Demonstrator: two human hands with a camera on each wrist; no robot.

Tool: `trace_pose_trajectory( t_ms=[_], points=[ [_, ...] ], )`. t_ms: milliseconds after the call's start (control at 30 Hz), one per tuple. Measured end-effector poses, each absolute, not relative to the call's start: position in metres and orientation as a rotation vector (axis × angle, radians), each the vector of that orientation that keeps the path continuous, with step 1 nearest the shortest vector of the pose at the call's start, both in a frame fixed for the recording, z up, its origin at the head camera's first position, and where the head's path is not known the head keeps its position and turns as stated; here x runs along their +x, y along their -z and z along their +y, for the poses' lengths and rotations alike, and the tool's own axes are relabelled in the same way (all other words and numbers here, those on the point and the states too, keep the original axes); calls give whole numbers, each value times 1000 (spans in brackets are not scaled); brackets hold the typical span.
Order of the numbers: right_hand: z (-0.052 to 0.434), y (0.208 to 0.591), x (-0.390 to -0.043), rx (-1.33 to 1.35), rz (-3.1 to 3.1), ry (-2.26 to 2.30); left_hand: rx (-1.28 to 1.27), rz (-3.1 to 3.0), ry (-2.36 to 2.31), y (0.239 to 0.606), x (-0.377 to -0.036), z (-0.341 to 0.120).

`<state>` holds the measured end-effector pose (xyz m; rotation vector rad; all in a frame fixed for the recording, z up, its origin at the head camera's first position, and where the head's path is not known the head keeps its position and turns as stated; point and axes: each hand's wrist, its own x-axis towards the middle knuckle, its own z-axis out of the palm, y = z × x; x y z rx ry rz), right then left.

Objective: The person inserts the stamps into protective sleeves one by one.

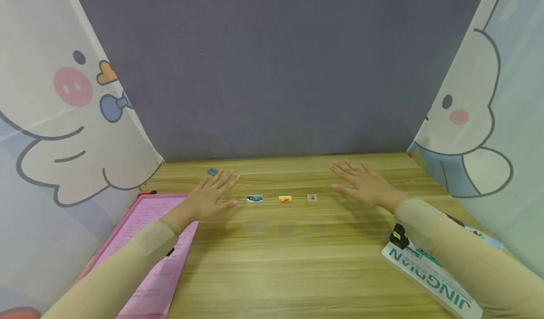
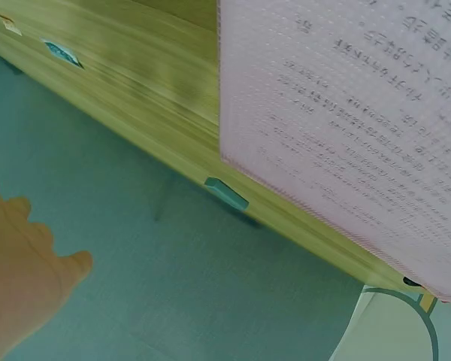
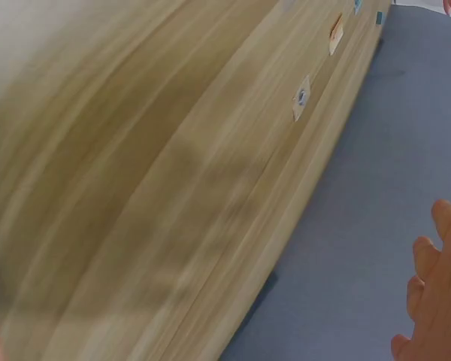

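Note:
Three small stamp-like pictures lie in a row on the wooden table: a blue-grey one (image 1: 255, 198), a yellow and red one (image 1: 285, 199) and a pale square one (image 1: 312, 197) with a dark middle. My left hand (image 1: 207, 199) hovers left of the row, palm down, fingers spread, holding nothing. Just beyond its fingertips sits a small dark blue block (image 1: 212, 172), seen also in the left wrist view. To the right of the row, my right hand (image 1: 363, 184) is held out with extended fingers and nothing in its grasp. A shadow falls on the table beneath it.
Under my left forearm lies a pink sleeve with printed pages (image 1: 148, 224). A white box with green lettering (image 1: 429, 274) is partly covered by my right forearm. A dark grey panel (image 1: 284, 69) rises behind the table, with cartoon-printed cloth (image 1: 38, 88) along both sides.

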<state>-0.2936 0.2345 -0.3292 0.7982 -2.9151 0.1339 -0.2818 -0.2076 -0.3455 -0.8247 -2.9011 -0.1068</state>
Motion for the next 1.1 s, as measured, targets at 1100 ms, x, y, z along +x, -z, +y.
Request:
trace_pose_trajectory(
  t_ms=[1100],
  points=[
    [161, 319, -319, 939, -2940, -207, -670, -2951, 819, 366, -278, -190]
  ],
)
